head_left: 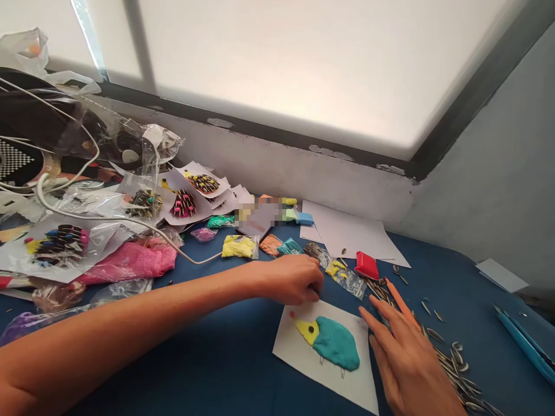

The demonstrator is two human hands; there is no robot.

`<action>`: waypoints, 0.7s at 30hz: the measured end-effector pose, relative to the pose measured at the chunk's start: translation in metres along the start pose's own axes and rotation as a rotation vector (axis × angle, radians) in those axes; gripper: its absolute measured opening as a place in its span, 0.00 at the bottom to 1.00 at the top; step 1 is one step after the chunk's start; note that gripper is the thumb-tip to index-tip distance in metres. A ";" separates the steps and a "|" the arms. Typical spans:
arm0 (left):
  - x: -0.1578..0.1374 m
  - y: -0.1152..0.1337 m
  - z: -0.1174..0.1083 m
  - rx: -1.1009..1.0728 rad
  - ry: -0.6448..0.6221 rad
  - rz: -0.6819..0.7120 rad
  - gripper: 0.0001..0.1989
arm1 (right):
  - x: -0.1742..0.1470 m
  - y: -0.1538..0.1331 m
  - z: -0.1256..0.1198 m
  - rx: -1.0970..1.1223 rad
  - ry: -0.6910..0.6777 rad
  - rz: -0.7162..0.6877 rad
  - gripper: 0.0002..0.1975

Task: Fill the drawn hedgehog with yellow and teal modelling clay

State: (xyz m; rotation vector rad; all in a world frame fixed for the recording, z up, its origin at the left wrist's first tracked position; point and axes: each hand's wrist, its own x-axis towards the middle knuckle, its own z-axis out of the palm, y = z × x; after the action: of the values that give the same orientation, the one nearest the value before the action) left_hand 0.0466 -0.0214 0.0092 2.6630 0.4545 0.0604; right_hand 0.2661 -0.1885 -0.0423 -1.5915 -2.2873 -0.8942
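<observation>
A white paper card point(286, 345) lies on the blue table, bearing a clay hedgehog. Its body is a flat teal clay shape point(336, 342), and its head is a yellow clay piece point(306, 330) with a dark eye and a small red nose. Thin drawn legs show below. At the card's top edge, my left hand point(297, 279) is closed, its fingers curled under and their contents hidden. My right hand point(407, 358) is open, fingers stretched out beside the card's right edge. Striped sunflower seeds point(457, 370) are scattered under and around it.
Behind my hands lie a yellow clay packet point(239, 247), a red clay block point(366, 265) and white sheets point(351, 231). Finished seed hedgehogs on paper point(184, 203), a pink cloth point(130, 261) and a white cable point(108, 218) crowd the left. A blue pencil-shaped case point(524, 344) sits far right.
</observation>
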 end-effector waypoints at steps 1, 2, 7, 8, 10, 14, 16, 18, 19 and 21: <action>0.000 0.000 0.003 0.020 -0.001 0.003 0.10 | 0.002 0.001 0.002 -0.002 -0.017 0.009 0.18; 0.000 0.000 0.006 0.038 -0.006 -0.003 0.10 | 0.005 0.001 0.002 0.007 -0.027 0.023 0.18; -0.001 0.001 0.010 0.057 -0.020 -0.011 0.05 | 0.029 -0.005 -0.009 0.186 -0.089 0.130 0.13; -0.001 0.001 0.009 0.047 -0.014 -0.006 0.05 | 0.033 -0.005 -0.012 0.242 -0.106 0.151 0.13; -0.001 0.000 0.005 -0.043 -0.006 -0.018 0.06 | 0.036 -0.004 -0.018 0.363 -0.115 0.211 0.12; -0.001 -0.001 -0.009 -0.383 -0.014 -0.009 0.11 | 0.033 -0.003 -0.031 0.555 -0.075 0.528 0.11; -0.002 -0.003 -0.015 -0.517 -0.040 0.012 0.11 | 0.031 -0.006 -0.036 0.632 -0.048 0.710 0.14; -0.002 -0.003 -0.018 -0.623 -0.035 0.003 0.16 | 0.030 -0.008 -0.039 0.717 -0.023 0.845 0.16; -0.003 -0.004 -0.018 -0.660 -0.017 -0.011 0.17 | 0.030 -0.009 -0.039 0.767 -0.012 0.906 0.18; -0.003 -0.003 -0.019 -0.708 0.021 -0.043 0.18 | 0.030 -0.009 -0.039 0.908 -0.003 1.013 0.21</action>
State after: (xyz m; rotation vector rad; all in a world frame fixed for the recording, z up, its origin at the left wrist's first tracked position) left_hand 0.0403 -0.0121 0.0250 1.9585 0.4025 0.1970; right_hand 0.2401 -0.1901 0.0002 -1.8278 -1.1826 0.3481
